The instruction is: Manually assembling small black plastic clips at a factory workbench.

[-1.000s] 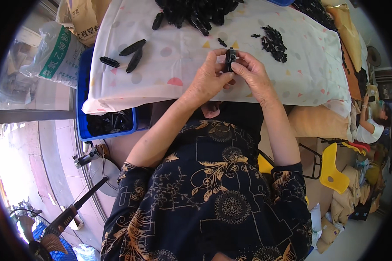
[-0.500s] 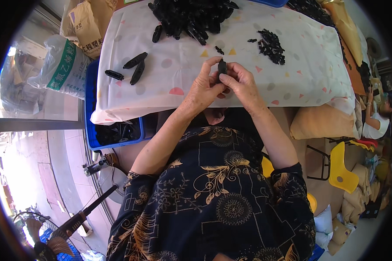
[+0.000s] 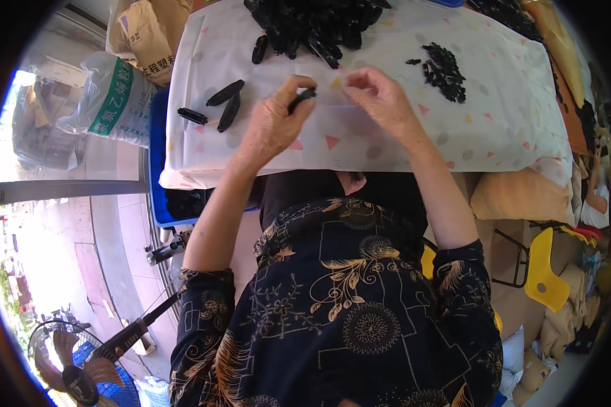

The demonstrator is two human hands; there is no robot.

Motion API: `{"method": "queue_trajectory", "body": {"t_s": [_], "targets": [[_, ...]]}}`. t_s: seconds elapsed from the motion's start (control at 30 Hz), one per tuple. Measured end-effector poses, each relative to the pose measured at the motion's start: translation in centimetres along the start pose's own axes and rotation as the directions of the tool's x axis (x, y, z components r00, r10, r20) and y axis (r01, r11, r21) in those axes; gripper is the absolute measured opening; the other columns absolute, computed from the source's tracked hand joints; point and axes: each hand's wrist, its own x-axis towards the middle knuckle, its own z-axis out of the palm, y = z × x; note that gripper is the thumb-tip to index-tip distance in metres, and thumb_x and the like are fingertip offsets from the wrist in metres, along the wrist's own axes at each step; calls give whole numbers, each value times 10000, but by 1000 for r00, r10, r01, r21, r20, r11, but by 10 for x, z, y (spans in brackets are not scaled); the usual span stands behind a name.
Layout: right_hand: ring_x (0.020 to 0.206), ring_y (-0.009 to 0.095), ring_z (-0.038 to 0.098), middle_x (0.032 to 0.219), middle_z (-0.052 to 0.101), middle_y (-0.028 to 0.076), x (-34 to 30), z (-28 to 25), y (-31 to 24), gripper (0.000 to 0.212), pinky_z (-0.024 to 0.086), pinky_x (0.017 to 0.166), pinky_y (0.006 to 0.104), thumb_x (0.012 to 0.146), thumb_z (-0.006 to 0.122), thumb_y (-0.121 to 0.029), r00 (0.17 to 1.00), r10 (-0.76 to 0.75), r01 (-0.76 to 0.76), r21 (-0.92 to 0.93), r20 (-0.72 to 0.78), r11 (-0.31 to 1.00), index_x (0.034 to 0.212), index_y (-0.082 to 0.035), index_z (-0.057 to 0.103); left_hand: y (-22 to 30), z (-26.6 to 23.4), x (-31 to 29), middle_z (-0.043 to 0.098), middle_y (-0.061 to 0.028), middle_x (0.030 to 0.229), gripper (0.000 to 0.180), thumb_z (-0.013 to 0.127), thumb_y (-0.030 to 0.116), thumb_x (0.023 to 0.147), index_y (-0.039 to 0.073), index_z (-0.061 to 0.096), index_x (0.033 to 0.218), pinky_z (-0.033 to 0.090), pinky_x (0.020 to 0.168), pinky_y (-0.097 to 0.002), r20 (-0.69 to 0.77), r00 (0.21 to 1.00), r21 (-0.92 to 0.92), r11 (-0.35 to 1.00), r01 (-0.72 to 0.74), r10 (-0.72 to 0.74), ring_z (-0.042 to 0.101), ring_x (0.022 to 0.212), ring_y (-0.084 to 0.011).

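Over the table's patterned white cloth, my left hand is closed around a long black plastic part, whose end sticks out past the fingers. My right hand is apart from it, thumb and fingertips bent together low over the cloth; whatever may be between them is hidden. Left of my left hand lie two black oval parts and a shorter black part. A big heap of black parts is beyond my hands. To the right is a smaller pile of little black pieces.
A blue crate stands against the table's left side, near a white and green sack. At lower left is a fan. On the right are a tan sack and a yellow chair.
My hands have parted. The left moved left with the black part, while the right shifted slightly right and forward. The small loose black piece near the heap no longer shows.
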Motion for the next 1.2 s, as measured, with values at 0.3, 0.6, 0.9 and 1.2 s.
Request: {"method": "queue_trajectory", "body": {"t_s": [0.3, 0.6, 0.9, 1.2], "targets": [[768, 201, 577, 903, 611, 60, 23, -27, 33, 214, 461, 715, 309, 818, 669, -171, 995, -79, 25, -630, -58, 776, 978, -65, 573, 6, -29, 18, 580, -83, 985, 248, 624, 97, 782, 113, 596, 1027, 434, 821, -389, 13, 963, 674, 709, -206, 268, 550, 993, -276], [669, 133, 521, 791, 587, 53, 7, -50, 22, 106, 442, 638, 263, 906, 589, -105, 937, 315, -293, 835, 152, 466, 1009, -78, 588, -14, 2, 89, 539, -102, 1128, 318, 599, 21, 770, 136, 613, 1066, 410, 875, -400, 90, 890, 735, 574, -362, 447, 515, 1071, -279], [687, 145, 550, 823, 621, 74, -1, -50, 20, 118, 449, 645, 249, 879, 624, -99, 921, 345, -310, 877, 181, 366, 985, -58, 589, -8, 0, 89, 600, -76, 996, 219, 635, 46, 748, 102, 572, 951, 451, 813, -369, 101, 858, 704, 573, -420, 504, 572, 967, -253], [702, 108, 540, 811, 598, 31, -3, -35, -10, 52, 441, 680, 229, 896, 574, -71, 960, 281, -265, 344, 4, 901, 936, -39, 567, 9, 36, 53, 652, -113, 891, 284, 675, 86, 770, 38, 513, 998, 489, 717, -325, -1, 992, -48, 991, 128, -128, 633, 843, -221]]}}
